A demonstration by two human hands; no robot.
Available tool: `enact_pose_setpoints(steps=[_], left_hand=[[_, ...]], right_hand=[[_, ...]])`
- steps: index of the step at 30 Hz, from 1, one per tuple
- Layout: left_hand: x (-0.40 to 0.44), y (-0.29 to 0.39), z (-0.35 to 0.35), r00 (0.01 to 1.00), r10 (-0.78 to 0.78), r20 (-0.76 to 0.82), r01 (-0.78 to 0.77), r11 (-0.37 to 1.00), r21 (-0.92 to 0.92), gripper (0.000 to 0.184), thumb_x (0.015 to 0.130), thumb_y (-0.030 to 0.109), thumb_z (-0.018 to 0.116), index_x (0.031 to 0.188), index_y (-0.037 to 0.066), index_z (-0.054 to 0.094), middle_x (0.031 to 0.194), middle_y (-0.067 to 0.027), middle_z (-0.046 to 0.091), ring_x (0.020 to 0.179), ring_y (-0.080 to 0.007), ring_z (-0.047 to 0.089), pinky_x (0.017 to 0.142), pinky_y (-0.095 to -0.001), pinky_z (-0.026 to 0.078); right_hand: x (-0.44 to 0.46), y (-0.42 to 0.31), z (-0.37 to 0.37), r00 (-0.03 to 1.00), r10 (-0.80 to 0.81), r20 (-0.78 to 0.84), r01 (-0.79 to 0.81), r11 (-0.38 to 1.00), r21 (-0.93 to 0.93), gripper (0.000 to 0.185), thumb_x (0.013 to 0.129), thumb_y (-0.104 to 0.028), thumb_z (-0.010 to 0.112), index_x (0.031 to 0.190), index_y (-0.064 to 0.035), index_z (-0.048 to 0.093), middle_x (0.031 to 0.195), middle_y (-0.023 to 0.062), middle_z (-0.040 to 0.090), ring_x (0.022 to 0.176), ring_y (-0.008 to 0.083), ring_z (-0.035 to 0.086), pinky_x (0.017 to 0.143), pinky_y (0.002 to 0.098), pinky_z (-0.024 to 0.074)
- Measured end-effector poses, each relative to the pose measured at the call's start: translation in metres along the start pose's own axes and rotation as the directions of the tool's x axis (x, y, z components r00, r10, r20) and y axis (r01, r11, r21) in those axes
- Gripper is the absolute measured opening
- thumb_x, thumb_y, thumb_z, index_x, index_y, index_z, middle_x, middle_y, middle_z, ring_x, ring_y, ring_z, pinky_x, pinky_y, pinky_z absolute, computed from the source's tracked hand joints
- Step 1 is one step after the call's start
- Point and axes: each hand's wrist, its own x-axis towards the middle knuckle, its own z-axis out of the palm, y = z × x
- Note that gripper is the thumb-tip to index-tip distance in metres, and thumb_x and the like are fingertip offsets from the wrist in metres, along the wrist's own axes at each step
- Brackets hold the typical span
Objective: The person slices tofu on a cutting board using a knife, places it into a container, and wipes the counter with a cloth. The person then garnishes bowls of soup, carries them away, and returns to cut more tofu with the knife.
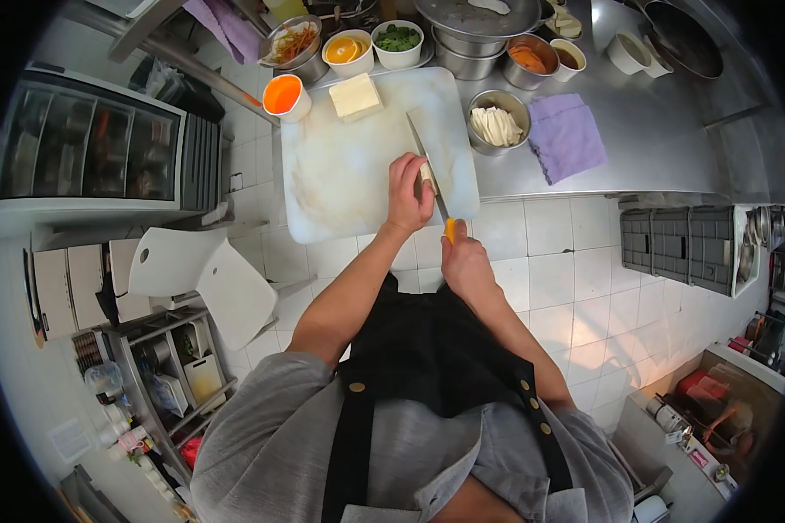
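The left hand [409, 193] bends its fingers around a pale piece [426, 177] on the cutting board [340, 179], pinching it just beside the blade of a knife [438, 190]. The right hand [469, 263] is wrapped around the knife's yellow handle, near the board's front edge on the right. The blade points away from the person, its tip over the board; whether its edge touches the piece is too small to tell.

A pale block [355, 96] lies near the far edge of the board, well apart from both hands. At the board's far left corner stands a cup [285, 98] with a bright orange inside. Behind the board are a cup of orange slices [347, 50] and a cup of green leaves [399, 44], side by side.

To the right of the board, a metal bowl [475, 139] holds white strips [495, 125], and a purple cloth [568, 135] lies just beside it on the metal surface [645, 166]. A dark pan [691, 39] sits farther right.
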Motion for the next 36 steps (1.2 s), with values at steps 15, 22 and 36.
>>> enact_pose_setpoints(steps=[15, 22, 36], left_hand=[[-0.004, 0.011, -0.001, 0.961, -0.275, -0.043, 0.268, 0.956, -0.12, 0.046, 0.079, 0.002, 0.058, 0.125, 0.0, 0.05, 0.123, -0.0194, 0.05, 0.111, -0.0346, 0.051, 0.095, -0.0422, 0.045], [-0.003, -0.014, -0.018, 0.856, -0.513, -0.064, 0.516, 0.846, 0.133, 0.056, 0.075, -0.002, 0.067, 0.128, 0.0, 0.048, 0.125, -0.0211, 0.049, 0.108, -0.0331, 0.057, 0.089, -0.0414, 0.049], [0.047, 0.012, 0.029, 0.775, -0.625, 0.098, 0.598, 0.774, 0.209, 0.039, 0.071, 0.009, 0.077, 0.105, -0.004, 0.063, 0.079, -0.0136, 0.067, 0.073, -0.0272, 0.067, 0.071, -0.0369, 0.054]], right_hand=[[-0.007, 0.025, -0.002, 0.991, 0.13, -0.004, -0.13, 0.989, -0.065, 0.06, 0.092, -0.022, 0.059, 0.148, -0.0197, 0.035, 0.099, 0.0234, 0.056, 0.081, 0.0411, 0.064, 0.071, 0.0502, 0.0543], [-0.01, 0.032, 0.008, 0.988, 0.149, -0.05, -0.151, 0.988, -0.029, 0.066, 0.089, -0.019, 0.064, 0.148, -0.0225, 0.037, 0.102, 0.0216, 0.051, 0.088, 0.0389, 0.061, 0.072, 0.0491, 0.0532], [-0.01, 0.038, 0.02, 0.984, 0.112, -0.137, -0.113, 0.994, 0.002, 0.065, 0.086, -0.017, 0.067, 0.145, -0.0251, 0.041, 0.102, 0.02, 0.05, 0.087, 0.0376, 0.061, 0.069, 0.0486, 0.0534]])
